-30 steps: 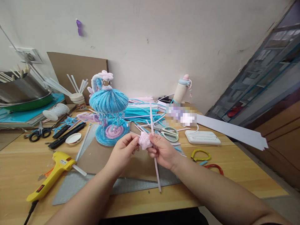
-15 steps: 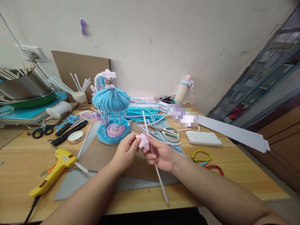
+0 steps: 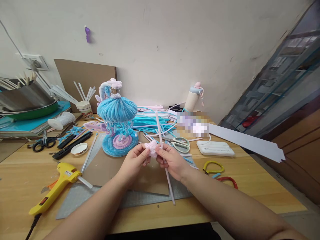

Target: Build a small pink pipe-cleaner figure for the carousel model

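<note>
Between both hands is a small, fuzzy pale pink piece (image 3: 151, 149), bunched up and made of pipe cleaner; its exact shape is partly covered. My left hand (image 3: 135, 160) pinches it from the left. Thumb and fingers of my right hand (image 3: 173, 162) close on its other side. A long pale pink pipe cleaner (image 3: 170, 187) also passes through my right hand, sticking out above and below. Beyond my left hand stands a fuzzy jellyfish-like craft (image 3: 117, 110), with a blue dome over a round blue and pink base.
A yellow glue gun (image 3: 53, 186) lies at left beside a grey cutting mat (image 3: 75, 200) with cardboard (image 3: 105, 168) on it. Pale-handled scissors (image 3: 182, 145) and blue pipe cleaners (image 3: 152, 122) lie behind my hands. A white power bank (image 3: 215, 148) and yellow-and-red-handled pliers (image 3: 213, 166) are at right.
The pink piece has turned a little between my fingers. The long pipe cleaner stands more upright, its lower end higher and further left. The view has shifted slightly.
</note>
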Demonstrator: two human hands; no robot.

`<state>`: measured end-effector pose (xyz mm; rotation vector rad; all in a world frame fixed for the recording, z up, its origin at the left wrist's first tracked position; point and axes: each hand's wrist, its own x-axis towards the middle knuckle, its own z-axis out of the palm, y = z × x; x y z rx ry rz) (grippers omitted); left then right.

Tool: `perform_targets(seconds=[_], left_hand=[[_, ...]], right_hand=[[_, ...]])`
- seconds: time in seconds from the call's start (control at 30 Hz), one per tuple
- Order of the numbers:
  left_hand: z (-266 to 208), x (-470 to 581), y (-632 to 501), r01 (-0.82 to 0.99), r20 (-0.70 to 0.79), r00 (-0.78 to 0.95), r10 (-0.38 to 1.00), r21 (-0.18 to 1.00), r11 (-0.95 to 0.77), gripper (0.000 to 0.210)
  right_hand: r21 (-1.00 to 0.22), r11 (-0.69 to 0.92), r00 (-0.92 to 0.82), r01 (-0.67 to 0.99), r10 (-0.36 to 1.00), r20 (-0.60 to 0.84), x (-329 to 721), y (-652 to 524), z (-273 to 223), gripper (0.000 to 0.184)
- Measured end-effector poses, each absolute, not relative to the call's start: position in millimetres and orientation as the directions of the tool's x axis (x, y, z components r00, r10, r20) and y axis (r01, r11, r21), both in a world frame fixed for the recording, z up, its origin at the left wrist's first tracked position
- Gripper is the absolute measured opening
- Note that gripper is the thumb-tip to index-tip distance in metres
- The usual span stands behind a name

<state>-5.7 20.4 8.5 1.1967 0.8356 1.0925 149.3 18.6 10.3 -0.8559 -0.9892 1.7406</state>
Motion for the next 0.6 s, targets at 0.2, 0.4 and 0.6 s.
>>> perform_targets(seconds=[0.2, 0.4, 0.6], left_hand=[[11.3, -6.7, 24.0, -0.314, -0.075, 0.256, 0.964, 0.936, 0.156, 0.035], [9.0, -10.5, 25.6, -0.243, -0.038, 0.344, 0.938, 0.961, 0.129, 0.028], [7.8, -10.9, 23.1, -0.245, -0.145, 0.381, 0.913, 0.936, 0.251, 0.028]], right_hand=[[-0.913, -0.219, -0.379, -0.344, 0.922, -0.079, 154.1, 23.7, 9.1, 0.028], [-0.884, -0.314, -0.414, -0.345, 0.897, -0.157, 155.3, 25.9, 9.3, 0.029], [-0.873, -0.341, -0.439, -0.349, 0.882, -0.170, 156.7, 26.0, 7.4, 0.029]])
